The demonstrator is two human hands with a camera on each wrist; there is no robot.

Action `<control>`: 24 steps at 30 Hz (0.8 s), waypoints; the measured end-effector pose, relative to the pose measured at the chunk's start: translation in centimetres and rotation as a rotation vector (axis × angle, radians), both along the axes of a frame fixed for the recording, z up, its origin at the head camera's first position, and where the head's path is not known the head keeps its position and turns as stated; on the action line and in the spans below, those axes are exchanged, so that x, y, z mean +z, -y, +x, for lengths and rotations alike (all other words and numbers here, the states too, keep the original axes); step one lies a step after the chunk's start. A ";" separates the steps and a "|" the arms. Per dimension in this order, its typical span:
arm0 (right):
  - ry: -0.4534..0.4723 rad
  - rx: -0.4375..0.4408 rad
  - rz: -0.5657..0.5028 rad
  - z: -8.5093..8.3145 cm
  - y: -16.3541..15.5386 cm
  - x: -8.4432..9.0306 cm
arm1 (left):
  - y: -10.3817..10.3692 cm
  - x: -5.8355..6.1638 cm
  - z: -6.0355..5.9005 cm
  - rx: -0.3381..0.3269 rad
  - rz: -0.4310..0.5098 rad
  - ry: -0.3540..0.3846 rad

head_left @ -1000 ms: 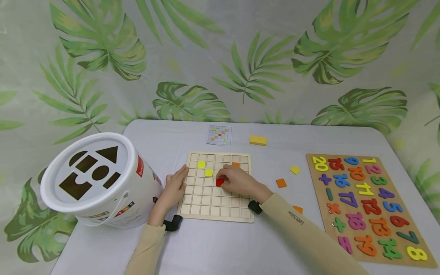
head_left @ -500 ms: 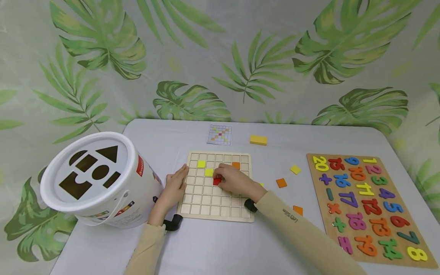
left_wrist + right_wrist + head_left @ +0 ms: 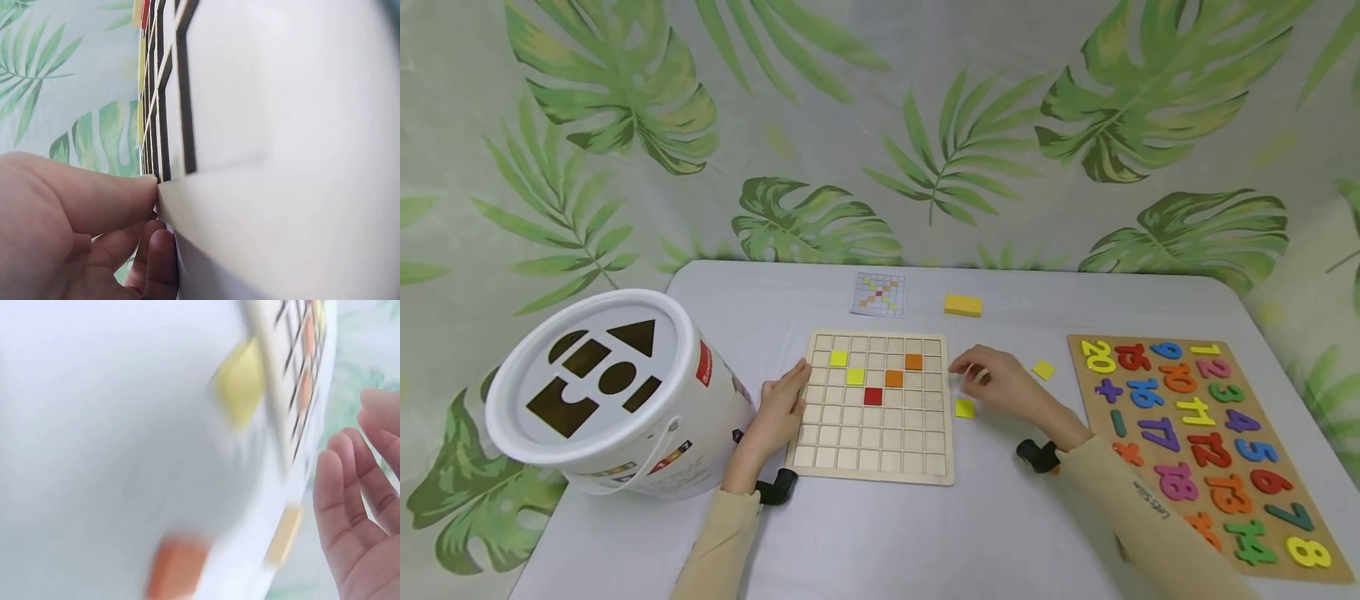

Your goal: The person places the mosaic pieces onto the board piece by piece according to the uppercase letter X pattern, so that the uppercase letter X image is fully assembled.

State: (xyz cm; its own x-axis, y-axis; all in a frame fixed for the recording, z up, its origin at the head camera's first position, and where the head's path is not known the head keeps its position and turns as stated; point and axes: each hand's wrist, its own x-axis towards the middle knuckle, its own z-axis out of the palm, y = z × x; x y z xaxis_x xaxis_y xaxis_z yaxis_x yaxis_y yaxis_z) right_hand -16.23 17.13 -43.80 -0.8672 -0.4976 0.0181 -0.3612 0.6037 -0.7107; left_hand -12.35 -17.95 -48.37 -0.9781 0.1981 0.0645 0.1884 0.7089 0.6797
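A pale wooden grid board (image 3: 850, 437) lies mid-table. On it sit two yellow tiles (image 3: 855, 377), a red tile (image 3: 872, 397) and two orange tiles (image 3: 893, 379), in a V shape. My left hand (image 3: 777, 412) rests along the board's left edge; in the left wrist view its thumb (image 3: 119, 200) touches the edge near a corner. My right hand (image 3: 1000, 383) hovers right of the board, fingers loosely bent and holding nothing. Below its fingertips, close to the board, lies a loose yellow tile (image 3: 964, 408). Another yellow tile (image 3: 1043, 369) lies behind that hand.
A white shape-sorter bucket (image 3: 707, 450) stands at left. Behind the board are a pattern card (image 3: 878, 295) and a yellow block (image 3: 963, 306). A number puzzle board (image 3: 1086, 375) lies at right, partly covered by my right sleeve. An orange tile (image 3: 178, 565) shows in the right wrist view.
My right hand has let go of the red tile, which now lies flat in a cell, and has moved right, off the board. The second orange tile has come into view. My left hand stays put.
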 end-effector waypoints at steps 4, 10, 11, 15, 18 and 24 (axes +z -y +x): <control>0.007 -0.075 0.041 0.7 -3.7 -0.5 | 0.1 0.1 0.1 0.002 0.004 0.010; 0.033 -0.047 0.110 1.5 -6.9 -1.0 | 0.2 0.1 0.2 -0.010 0.000 -0.026; 0.029 -0.037 0.117 1.6 -7.1 -1.2 | 0.2 0.1 0.2 -0.017 -0.001 -0.038; -0.009 -0.009 0.130 1.7 -7.4 -1.7 | 0.2 0.1 0.2 -0.033 -0.007 -0.071; -0.033 -0.013 0.147 1.5 -7.3 -1.9 | 0.1 0.1 0.2 -0.033 -0.006 -0.073; 0.011 -0.047 0.189 1.2 -6.8 -1.7 | 0.0 0.2 0.1 -0.035 -0.008 -0.068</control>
